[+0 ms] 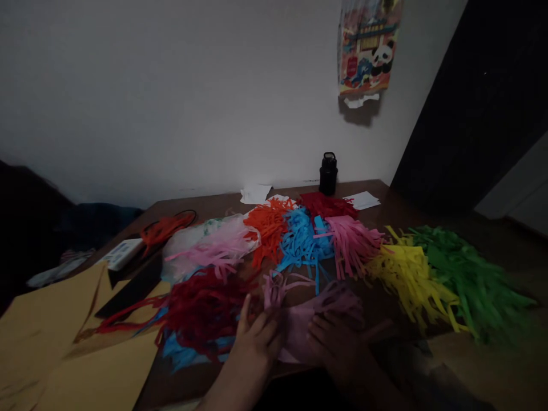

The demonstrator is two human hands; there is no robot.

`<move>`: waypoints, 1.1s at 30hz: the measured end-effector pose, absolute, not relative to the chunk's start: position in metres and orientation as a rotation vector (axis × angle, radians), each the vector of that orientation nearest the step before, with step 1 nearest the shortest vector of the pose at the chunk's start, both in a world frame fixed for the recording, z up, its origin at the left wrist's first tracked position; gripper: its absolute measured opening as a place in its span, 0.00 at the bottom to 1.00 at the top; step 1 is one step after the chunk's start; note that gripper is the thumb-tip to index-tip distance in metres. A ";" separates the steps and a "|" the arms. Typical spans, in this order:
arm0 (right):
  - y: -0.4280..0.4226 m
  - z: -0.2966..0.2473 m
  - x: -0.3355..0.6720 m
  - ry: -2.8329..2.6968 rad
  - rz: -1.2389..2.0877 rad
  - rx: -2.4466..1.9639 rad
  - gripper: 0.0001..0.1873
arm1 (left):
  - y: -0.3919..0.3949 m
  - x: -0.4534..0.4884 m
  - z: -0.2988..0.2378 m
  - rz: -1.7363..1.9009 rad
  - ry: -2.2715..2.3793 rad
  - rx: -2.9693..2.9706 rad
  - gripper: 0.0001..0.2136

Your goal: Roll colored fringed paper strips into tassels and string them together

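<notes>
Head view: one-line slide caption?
The left hand and right hand rest on purple paper strips on a table strewn with coloured strip piles.

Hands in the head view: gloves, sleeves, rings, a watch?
Left hand and right hand are bare, no gloves. Left forearm and right forearm are bare down to the frame edge, no sleeve or cuff in view. No ring, watch or band that I can make out, but the picture is dark, so small items could be missed.

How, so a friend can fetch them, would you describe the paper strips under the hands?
On the brown table by the wall lie piles of paper strips. At the near edge, under the left hand and right hand, is the lilac pile. It alone is pale purple, beside the dark red pile.
</notes>
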State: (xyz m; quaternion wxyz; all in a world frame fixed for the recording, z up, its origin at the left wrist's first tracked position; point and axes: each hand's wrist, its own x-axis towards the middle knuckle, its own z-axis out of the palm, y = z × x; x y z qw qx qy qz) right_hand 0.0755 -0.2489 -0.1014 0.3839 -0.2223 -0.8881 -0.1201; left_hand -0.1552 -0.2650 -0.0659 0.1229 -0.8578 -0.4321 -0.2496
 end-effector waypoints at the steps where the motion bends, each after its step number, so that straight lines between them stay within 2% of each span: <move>1: -0.248 -0.105 0.076 -2.238 -0.309 -0.568 0.18 | -0.270 -0.162 -0.064 -0.691 -1.287 -2.534 0.06; 8: -0.252 -0.108 0.070 -2.221 -0.261 -0.571 0.16 | -0.299 -0.165 -0.058 -0.633 -1.284 -2.577 0.16; 13: -0.259 -0.103 0.071 -2.281 -0.208 -0.660 0.18 | -0.297 -0.139 -0.076 -0.789 -1.137 -2.659 0.07; 16: -0.260 -0.096 0.075 -2.367 -0.191 -0.809 0.18 | -0.297 -0.137 -0.080 -0.754 -1.214 -2.680 0.08; 21: -0.244 -0.073 0.082 -2.461 -0.014 -1.049 0.43 | -0.299 -0.145 -0.075 -0.632 -1.210 -2.746 0.12; 23: -0.236 -0.065 0.083 -2.481 0.125 -1.051 0.46 | -0.299 -0.146 -0.074 -0.651 -1.214 -2.740 0.11; 26: -0.234 -0.063 0.080 -2.506 0.279 -1.013 0.43 | -0.299 -0.146 -0.075 -0.649 -1.193 -2.758 0.12; 31: -0.254 -0.079 0.078 -2.454 0.211 -0.973 0.31 | -0.299 -0.145 -0.078 -0.715 -1.231 -2.743 0.12; 33: -0.257 -0.082 0.081 -2.411 0.160 -1.014 0.31 | -0.300 -0.144 -0.078 -0.719 -1.240 -2.736 0.13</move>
